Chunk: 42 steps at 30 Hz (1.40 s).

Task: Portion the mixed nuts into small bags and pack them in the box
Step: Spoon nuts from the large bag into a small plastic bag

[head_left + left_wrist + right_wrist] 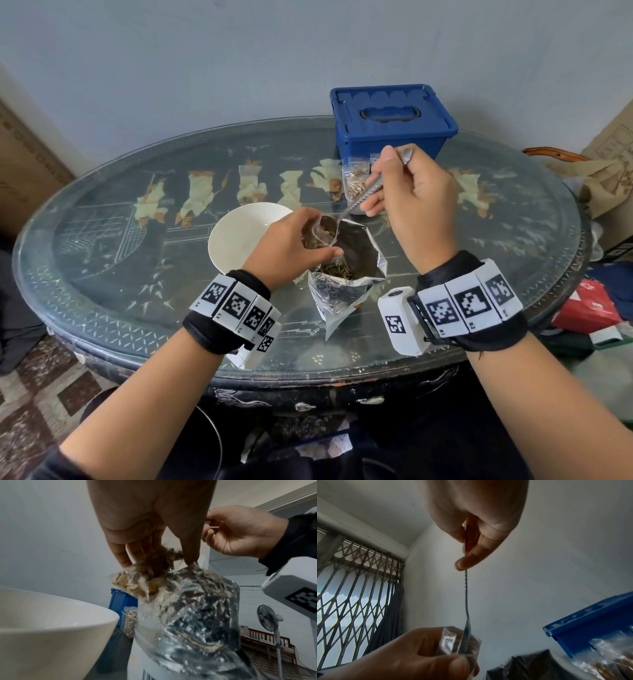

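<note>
My left hand [301,240] holds a small clear bag [320,234] of nuts open, just above the big foil nut pouch [346,281] that stands open at the table's middle. In the left wrist view the small bag [145,577] bulges with nuts against the foil pouch [188,615]. My right hand [411,192] grips a metal spoon [363,195] by its handle; the bowl end dips into the small bag's mouth. The right wrist view shows the spoon [466,601] running down into the small bag [462,642]. The blue lidded box [390,120] stands shut at the back.
A white bowl [239,236] sits left of the pouch, close to my left hand. Filled small bags [356,181] lean against the blue box's front. The glass-topped oval table [102,257] has clutter and a basket beside its right edge.
</note>
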Each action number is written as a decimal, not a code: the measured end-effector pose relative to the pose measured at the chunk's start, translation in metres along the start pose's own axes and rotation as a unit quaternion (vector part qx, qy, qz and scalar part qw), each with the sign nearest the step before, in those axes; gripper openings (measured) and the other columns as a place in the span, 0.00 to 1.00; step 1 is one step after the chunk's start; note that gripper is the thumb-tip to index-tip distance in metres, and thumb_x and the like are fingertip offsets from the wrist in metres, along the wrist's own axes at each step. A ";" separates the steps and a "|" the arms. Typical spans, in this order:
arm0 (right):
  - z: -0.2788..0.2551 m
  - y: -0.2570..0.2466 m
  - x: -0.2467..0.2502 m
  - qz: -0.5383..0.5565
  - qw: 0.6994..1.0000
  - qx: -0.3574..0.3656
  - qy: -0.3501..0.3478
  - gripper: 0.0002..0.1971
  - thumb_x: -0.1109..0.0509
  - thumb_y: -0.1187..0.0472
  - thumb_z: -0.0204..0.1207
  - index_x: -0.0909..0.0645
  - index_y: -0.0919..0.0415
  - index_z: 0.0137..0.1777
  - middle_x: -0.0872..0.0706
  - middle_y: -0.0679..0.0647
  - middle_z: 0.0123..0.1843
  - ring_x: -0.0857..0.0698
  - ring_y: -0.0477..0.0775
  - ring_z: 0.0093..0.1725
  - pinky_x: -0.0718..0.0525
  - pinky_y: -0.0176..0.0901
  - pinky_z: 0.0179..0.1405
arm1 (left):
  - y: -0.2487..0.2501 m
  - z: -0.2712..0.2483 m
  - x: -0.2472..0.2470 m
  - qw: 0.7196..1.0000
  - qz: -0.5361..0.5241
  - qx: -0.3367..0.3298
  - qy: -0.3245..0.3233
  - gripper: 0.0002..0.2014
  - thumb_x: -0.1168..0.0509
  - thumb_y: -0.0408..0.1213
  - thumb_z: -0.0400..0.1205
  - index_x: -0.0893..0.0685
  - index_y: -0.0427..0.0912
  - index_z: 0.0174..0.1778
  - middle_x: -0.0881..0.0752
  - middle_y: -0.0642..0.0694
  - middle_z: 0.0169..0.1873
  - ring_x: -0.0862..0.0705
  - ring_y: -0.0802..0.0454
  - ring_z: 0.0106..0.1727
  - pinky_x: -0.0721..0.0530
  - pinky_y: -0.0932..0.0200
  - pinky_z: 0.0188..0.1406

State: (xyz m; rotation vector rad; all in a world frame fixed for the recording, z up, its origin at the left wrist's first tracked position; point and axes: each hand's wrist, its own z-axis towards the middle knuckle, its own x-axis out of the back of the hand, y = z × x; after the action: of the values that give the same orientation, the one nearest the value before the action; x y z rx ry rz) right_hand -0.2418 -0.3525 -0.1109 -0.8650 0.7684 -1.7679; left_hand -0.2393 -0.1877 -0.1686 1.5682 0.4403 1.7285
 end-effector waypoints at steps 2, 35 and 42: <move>0.002 -0.002 -0.002 -0.011 0.999 0.032 -0.011 0.12 0.42 0.58 0.83 0.23 0.61 0.41 0.17 0.49 0.29 0.14 0.46 0.25 0.16 0.47 0.23 | -0.004 -0.001 -0.001 1.000 -0.012 0.010 0.009 0.27 0.24 0.47 0.69 0.22 0.39 0.60 0.17 0.48 0.45 0.19 0.51 0.46 0.20 0.60 0.47; -0.047 0.073 -0.004 -0.182 0.969 0.070 -0.155 0.20 0.45 0.52 0.80 0.16 0.66 0.46 0.13 0.58 0.37 0.13 0.57 0.35 0.18 0.47 0.36 | -0.025 -0.024 -0.020 0.989 -0.098 0.066 0.089 0.20 0.25 0.42 0.71 0.22 0.41 0.55 0.17 0.50 0.46 0.19 0.55 0.48 0.26 0.82 0.41; -0.046 0.069 -0.005 -0.198 0.969 0.011 -0.145 0.13 0.39 0.61 0.83 0.18 0.65 0.41 0.19 0.43 0.27 0.17 0.39 0.26 0.19 0.35 0.32 | -0.024 -0.025 -0.022 0.989 -0.096 0.080 0.080 0.20 0.26 0.44 0.73 0.22 0.42 0.57 0.17 0.51 0.47 0.18 0.55 0.50 0.25 0.78 0.43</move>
State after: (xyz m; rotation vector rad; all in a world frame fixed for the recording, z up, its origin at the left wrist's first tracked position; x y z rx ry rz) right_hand -0.2453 -0.3641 -0.1929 -1.2968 0.3990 -1.9270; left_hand -0.2564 -0.1818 -0.2053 1.4489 0.8023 1.7100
